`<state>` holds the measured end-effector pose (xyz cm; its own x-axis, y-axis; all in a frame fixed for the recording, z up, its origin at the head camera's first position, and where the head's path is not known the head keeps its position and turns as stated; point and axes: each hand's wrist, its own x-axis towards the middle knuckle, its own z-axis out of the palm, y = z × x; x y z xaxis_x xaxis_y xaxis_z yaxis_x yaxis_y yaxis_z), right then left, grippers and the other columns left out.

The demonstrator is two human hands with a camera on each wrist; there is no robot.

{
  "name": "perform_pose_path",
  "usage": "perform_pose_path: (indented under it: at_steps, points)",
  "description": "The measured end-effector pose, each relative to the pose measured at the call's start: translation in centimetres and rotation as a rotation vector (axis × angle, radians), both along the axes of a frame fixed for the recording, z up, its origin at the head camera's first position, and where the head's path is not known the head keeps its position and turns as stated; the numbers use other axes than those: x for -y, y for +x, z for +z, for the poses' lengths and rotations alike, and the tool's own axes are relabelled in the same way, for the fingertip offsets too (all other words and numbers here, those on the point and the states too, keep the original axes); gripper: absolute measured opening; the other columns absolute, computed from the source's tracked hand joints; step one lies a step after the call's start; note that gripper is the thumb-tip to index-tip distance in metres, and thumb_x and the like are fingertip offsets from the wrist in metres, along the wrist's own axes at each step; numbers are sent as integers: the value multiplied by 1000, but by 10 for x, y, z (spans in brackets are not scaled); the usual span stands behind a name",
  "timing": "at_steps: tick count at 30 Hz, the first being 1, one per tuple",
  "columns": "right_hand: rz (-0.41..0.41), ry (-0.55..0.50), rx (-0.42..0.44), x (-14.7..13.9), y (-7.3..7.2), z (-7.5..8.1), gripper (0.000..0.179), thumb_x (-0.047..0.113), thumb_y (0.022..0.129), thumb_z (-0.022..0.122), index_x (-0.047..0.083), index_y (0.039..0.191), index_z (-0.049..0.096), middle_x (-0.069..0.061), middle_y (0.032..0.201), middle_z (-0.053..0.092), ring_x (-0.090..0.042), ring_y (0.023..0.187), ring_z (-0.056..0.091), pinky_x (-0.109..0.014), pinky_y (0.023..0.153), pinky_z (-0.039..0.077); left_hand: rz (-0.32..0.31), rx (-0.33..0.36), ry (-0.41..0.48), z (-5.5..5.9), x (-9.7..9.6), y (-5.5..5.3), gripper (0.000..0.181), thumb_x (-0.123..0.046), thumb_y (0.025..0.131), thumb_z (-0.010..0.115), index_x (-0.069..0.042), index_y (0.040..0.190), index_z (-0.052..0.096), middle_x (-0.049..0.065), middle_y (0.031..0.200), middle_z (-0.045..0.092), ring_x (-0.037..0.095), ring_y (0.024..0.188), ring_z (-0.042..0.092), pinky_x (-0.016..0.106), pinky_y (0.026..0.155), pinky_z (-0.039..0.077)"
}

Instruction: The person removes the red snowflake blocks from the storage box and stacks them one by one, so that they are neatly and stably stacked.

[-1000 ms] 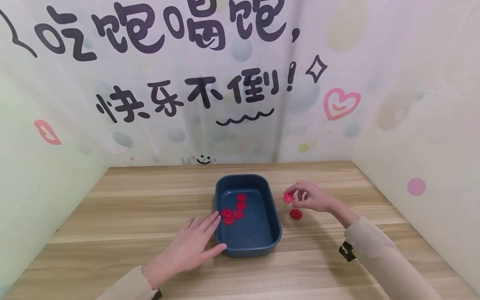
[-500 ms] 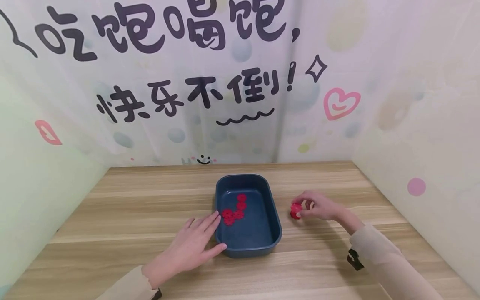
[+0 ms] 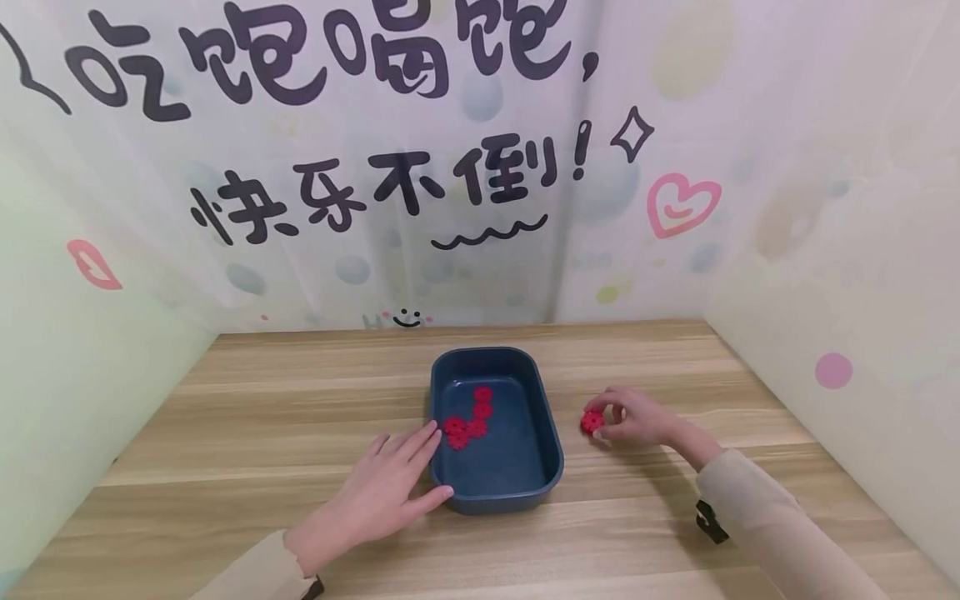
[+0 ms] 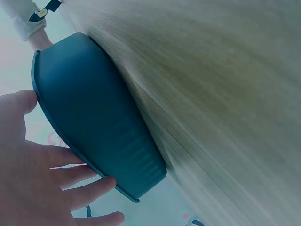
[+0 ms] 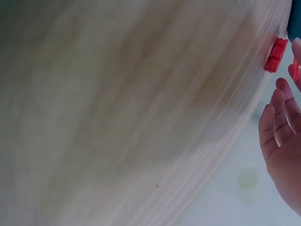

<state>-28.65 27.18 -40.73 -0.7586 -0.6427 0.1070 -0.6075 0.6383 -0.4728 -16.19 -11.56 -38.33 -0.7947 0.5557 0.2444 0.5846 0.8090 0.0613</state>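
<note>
A dark blue tray (image 3: 517, 500) stands on the table, with several red, toothed flower-shaped discs (image 3: 482, 411) lying inside toward its left side. My left hand (image 3: 375, 492) touches the tray's left rim with fingers straight and spread; in the left wrist view, its fingertips rest along that rim. To the right of the tray, my right hand (image 3: 633, 417) pinches a thin red disc (image 5: 295, 70) between thumb and finger. Just below it, a short stack of red discs (image 5: 276, 55) sits on the table; the right wrist view shows a small gap between the two.
The wood-grain table (image 3: 270, 417) runs back to a white printed curtain (image 3: 315, 275) with black lettering. Pale walls (image 3: 840, 292) close in both sides. The right forearm crosses the table's right part.
My right hand has moved down and slightly right, bringing its red disc from beyond the stack to just over it. My left hand and the tray have stayed put.
</note>
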Motion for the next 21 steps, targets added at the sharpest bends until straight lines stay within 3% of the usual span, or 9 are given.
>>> perform_pose_path:
  at_steps: [7,21]
  points:
    - [-29,46,-24,3,2,2,31,25,75,70,14,103,63,7,84,51,-13,71,48,-28,62,41,10,9,-15,0,1,0,71,-58,86,38,-3,130,43,9,136,36,27,118,38,53,91,28]
    - [-20,27,-39,3,1,-2,30,25,74,71,14,101,63,6,81,51,-11,67,47,-27,59,40,15,6,-28,2,1,1,72,-59,86,36,-4,131,42,8,136,36,26,118,38,52,92,28]
